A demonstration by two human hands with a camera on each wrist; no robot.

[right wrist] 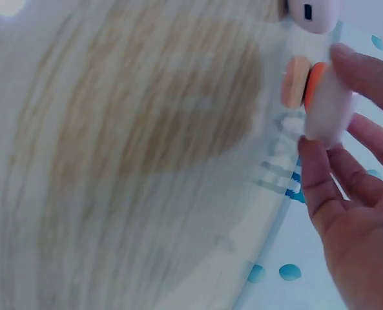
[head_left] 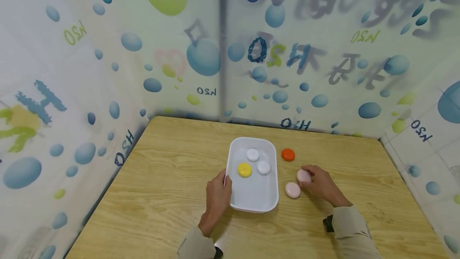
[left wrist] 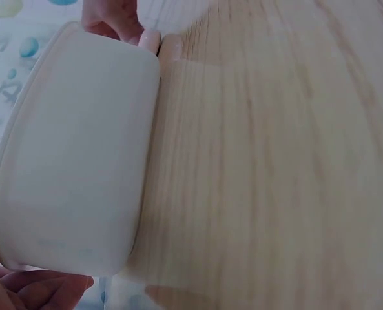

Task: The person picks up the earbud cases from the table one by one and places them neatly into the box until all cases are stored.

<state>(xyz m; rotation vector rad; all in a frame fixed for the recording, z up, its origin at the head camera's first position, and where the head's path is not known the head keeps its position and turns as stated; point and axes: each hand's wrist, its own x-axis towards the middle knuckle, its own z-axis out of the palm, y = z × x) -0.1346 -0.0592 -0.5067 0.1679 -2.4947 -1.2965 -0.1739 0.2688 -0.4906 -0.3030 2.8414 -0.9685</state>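
Note:
My left hand (head_left: 218,193) grips the left side of a white rectangular tray (head_left: 248,197), thumb at the rim. In the left wrist view the tray's outer wall (left wrist: 75,148) hides part of that hand. Inside the tray lie a yellow disc (head_left: 244,170) and two white discs (head_left: 252,154). To the right of the tray, my right hand (head_left: 321,185) pinches a round pink disc (head_left: 303,175) between thumb and fingers; the right wrist view shows it held edgewise (right wrist: 330,110). A second pink disc (head_left: 292,190) lies beside it, with a small dark slot in its side (right wrist: 309,11).
A red disc (head_left: 288,154) lies on the wooden table (head_left: 172,163) by the tray's upper right side. Sheeting walls (head_left: 172,71) printed with blue and green spots stand along the table's back and sides.

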